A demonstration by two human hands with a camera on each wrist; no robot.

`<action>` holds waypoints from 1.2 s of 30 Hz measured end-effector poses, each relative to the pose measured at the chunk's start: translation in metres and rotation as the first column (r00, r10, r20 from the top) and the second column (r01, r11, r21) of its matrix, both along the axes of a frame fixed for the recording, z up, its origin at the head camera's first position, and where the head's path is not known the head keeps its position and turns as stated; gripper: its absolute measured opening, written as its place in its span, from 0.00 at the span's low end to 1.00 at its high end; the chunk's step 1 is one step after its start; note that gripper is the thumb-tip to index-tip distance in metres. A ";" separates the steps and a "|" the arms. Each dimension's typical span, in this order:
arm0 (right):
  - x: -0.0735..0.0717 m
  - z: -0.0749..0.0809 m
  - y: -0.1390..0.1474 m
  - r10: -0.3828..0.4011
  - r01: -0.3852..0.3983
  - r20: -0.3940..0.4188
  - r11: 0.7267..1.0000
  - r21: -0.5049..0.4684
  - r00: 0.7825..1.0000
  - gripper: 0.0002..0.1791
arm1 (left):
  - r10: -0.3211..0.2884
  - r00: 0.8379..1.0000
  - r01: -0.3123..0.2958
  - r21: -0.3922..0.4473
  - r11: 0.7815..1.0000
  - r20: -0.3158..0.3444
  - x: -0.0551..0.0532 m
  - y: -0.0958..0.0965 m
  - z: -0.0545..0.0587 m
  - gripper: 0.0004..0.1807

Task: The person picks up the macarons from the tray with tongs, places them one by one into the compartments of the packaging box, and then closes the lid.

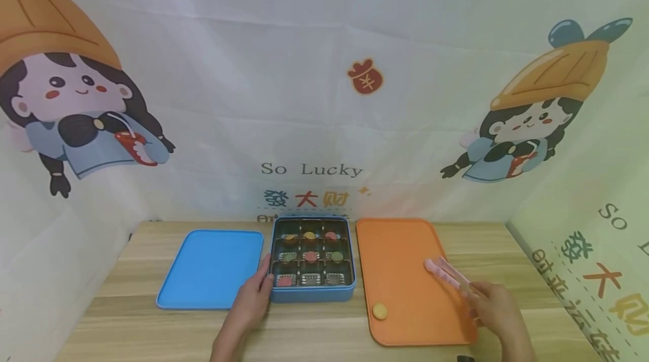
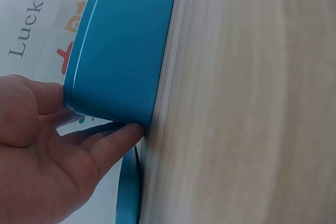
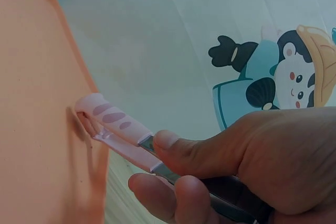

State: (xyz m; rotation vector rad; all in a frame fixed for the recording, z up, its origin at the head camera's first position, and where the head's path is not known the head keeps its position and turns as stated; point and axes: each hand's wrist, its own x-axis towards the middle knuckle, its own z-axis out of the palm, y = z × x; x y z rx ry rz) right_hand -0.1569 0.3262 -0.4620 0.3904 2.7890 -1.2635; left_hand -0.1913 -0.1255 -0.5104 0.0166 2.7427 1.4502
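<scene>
My left hand (image 1: 251,299) touches the left side of a blue box (image 1: 313,294), its thumb at the rim and fingers along the wall near the front corner. A dark divider inside holds several small round yellow, red and green pieces; the front left compartment has a red piece (image 1: 285,281). My right hand (image 1: 496,307) grips pink-tipped tongs (image 3: 121,129) with metal arms, their tips over the orange tray (image 1: 400,272). Pinkish brown shows between the tips; I cannot tell whether it is a held piece. One round yellow piece (image 1: 379,311) lies at the tray's front left.
A flat blue lid (image 1: 213,266) lies left of the box on the wood-grain table (image 1: 314,331). Printed white cloth (image 1: 304,97) hangs behind the table and at both sides. A small dark object (image 1: 465,358) shows at the front edge.
</scene>
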 end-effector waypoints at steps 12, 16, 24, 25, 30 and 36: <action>-0.002 0.004 -0.012 -0.028 0.029 -0.067 0.999 0.014 0.997 0.24 | -0.008 1.000 0.008 -0.005 1.000 -0.007 0.001 0.000 0.001 0.29; -0.003 0.006 -0.019 -0.038 0.039 -0.101 0.999 0.005 0.994 0.23 | -0.010 1.000 0.010 0.002 1.000 -0.004 0.001 0.000 0.002 0.29; -0.007 0.010 -0.036 -0.019 0.015 -0.172 1.000 -0.026 0.985 0.23 | -0.006 1.000 0.005 -0.015 1.000 -0.010 0.001 -0.001 0.001 0.29; -0.008 0.011 -0.038 -0.016 0.012 -0.183 1.000 -0.026 0.983 0.23 | -0.005 1.000 0.005 -0.015 1.000 -0.009 0.001 -0.001 0.001 0.29; -0.011 0.014 -0.050 0.007 -0.022 -0.241 0.998 -0.059 0.970 0.22 | -0.003 1.000 0.003 -0.016 1.000 -0.006 0.001 -0.001 0.002 0.29; -0.013 0.016 -0.064 0.019 -0.048 -0.255 0.993 -0.106 0.967 0.22 | -0.005 1.000 0.005 -0.018 1.000 -0.003 0.001 -0.001 0.002 0.29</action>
